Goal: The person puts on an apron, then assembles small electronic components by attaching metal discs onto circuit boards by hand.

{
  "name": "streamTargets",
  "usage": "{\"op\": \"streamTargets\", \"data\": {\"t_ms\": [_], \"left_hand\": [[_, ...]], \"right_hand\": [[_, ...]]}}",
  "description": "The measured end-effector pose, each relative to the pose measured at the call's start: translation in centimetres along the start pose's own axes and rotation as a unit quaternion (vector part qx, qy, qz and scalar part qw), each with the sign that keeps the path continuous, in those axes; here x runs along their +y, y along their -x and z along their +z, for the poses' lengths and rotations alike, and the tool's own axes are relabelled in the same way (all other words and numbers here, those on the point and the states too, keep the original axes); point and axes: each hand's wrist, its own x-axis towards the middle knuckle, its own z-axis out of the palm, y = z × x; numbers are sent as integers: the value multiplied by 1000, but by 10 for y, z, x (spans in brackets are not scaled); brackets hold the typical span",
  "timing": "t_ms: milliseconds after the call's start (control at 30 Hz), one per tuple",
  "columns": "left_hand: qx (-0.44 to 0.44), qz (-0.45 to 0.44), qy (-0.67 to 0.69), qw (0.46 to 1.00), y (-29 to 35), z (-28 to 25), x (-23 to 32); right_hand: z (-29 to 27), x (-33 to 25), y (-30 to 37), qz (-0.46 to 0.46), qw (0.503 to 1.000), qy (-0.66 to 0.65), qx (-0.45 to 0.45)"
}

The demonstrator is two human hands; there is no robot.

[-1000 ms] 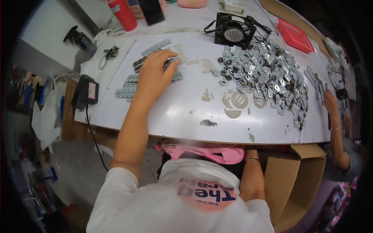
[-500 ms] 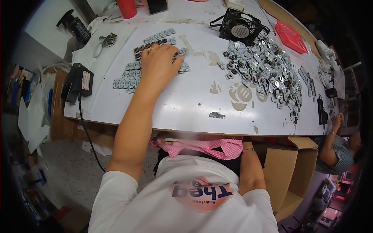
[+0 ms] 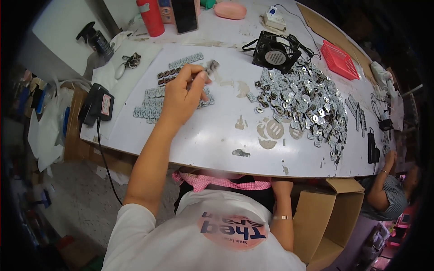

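My left hand (image 3: pixel 181 97) is raised over rows of small silvery metal parts (image 3: pixel 151 103) on the white table. Its thumb and forefinger are pinched together at a small dark-and-silver metal part (image 3: pixel 211 67), smeared by motion. Just beyond the knuckles lie a row of dark-topped parts (image 3: pixel 166 76) and another silvery row (image 3: pixel 186 60). My right hand (image 3: pixel 282 186) hangs low at the table's front edge, close to my lap. Its fingers are hidden under the edge, so what it touches does not show.
A big heap of loose metal parts (image 3: pixel 300 104) covers the right side, with a black fan (image 3: pixel 274 52) behind it. A pink basket (image 3: pixel 339 60) stands far right. A black power adapter (image 3: pixel 97 106) sits left. An open cardboard box (image 3: pixel 323 221) is below the edge, near another person's arm (image 3: pixel 382 187).
My left hand has lifted off the rows and turned, its fingers now pinched at a small part. More of my right wrist and hand shows at the table edge. The whole view has shifted.
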Motion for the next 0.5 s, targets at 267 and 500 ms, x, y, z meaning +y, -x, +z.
{"op": "streamTargets", "data": {"t_ms": [267,500], "left_hand": [[-307,-145,283,897,-12,61,53],[-277,-141,233,921,-8,107,28]], "right_hand": [[-190,-64,10,-124,803,-555,-180],[-213,-75,-122,-108,822,-554,78]]}}
